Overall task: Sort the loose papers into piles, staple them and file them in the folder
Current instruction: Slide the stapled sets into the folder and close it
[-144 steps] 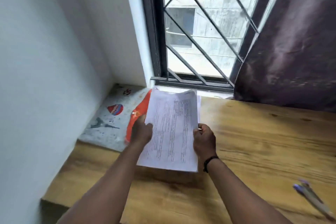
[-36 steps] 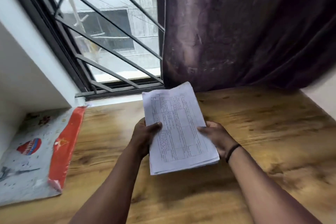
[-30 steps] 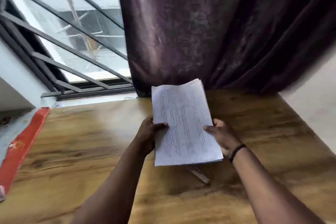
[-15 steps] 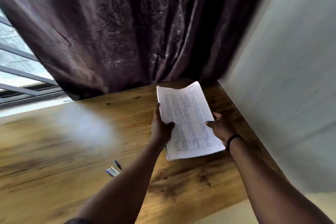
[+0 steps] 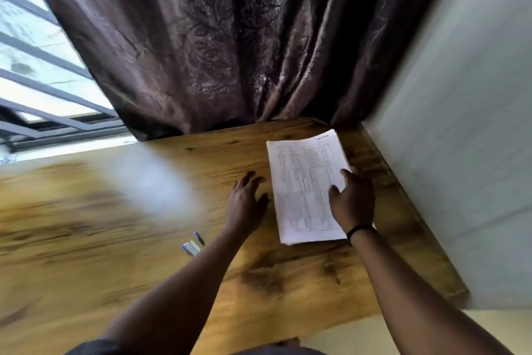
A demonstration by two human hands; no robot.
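Motion blur smears the counter toward nine o'clock, the right hand covers the paper stack's four-o'clock edge, its print is too small to read, and the left forearm hides part of the pens.

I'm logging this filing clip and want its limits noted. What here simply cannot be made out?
- Head view: print on the paper stack is too small to read.
- The right hand covers the stack's right edge, so whether it holds or rests is unclear.
- The pens by the left hand are partly hidden by the forearm.
- Motion blur smears the left of the wooden table.
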